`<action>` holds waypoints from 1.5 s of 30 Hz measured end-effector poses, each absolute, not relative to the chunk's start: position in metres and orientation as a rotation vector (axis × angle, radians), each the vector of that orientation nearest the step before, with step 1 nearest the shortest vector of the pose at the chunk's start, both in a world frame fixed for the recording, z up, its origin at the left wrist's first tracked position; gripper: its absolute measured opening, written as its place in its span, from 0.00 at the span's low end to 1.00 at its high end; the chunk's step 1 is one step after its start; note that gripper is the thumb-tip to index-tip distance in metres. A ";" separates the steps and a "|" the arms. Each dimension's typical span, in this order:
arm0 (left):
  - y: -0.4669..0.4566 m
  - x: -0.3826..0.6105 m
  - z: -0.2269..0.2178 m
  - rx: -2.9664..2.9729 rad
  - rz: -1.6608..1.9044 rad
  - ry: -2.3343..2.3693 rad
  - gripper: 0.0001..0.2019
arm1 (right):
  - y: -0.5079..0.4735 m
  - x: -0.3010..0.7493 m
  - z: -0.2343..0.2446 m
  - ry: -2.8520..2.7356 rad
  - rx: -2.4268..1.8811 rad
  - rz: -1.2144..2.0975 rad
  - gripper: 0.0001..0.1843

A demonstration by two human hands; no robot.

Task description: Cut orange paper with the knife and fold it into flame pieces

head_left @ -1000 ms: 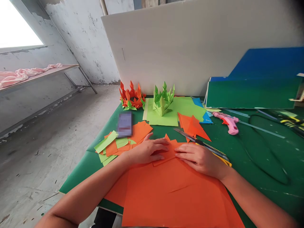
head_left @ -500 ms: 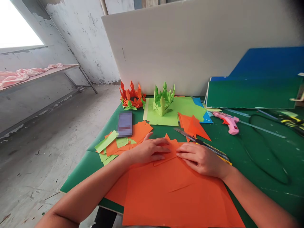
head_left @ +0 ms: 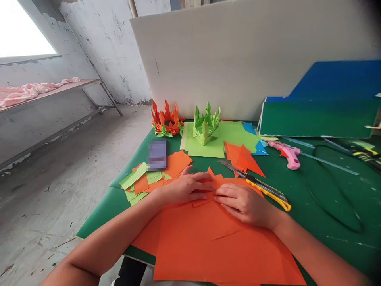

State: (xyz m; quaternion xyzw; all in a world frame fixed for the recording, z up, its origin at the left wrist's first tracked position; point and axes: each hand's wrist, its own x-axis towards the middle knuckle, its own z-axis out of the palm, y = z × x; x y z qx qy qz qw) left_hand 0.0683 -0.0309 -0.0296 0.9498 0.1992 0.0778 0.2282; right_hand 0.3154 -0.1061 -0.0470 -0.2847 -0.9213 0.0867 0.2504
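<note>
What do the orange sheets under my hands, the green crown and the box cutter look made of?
Orange sheets: matte paper or thin card; no gloss. Green crown: probably matte paper, judging by its folded points. Box cutter: metal-looking grey blade; smooth yellow trim, likely plastic from its even colour.

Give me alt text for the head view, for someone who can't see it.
The left hand and right hand rest on a small orange paper over larger orange sheets. A cutter, blade out, lies just beyond the right hand. Farther back on the green table stand orange and green paper crowns.
</note>
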 end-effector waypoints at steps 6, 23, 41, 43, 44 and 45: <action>-0.031 0.068 -0.028 2.608 0.213 0.536 0.13 | -0.110 0.299 -0.048 -2.555 -0.778 0.214 0.16; -0.032 0.068 -0.028 2.612 0.214 0.529 0.14 | -0.117 0.284 -0.046 -2.561 -0.866 0.277 0.15; -0.040 0.067 -0.022 2.677 0.228 0.519 0.24 | -0.090 0.361 -0.052 -2.169 -1.621 -0.148 0.05; -0.039 0.066 -0.024 2.688 0.255 0.543 0.22 | -0.088 0.365 -0.056 -2.153 -1.675 -0.088 0.05; -0.039 0.066 -0.025 2.696 0.265 0.558 0.22 | -0.088 0.366 -0.057 -2.146 -1.681 -0.047 0.05; -0.038 0.065 -0.026 2.705 0.271 0.573 0.21 | -0.088 0.367 -0.058 -2.137 -1.680 -0.006 0.04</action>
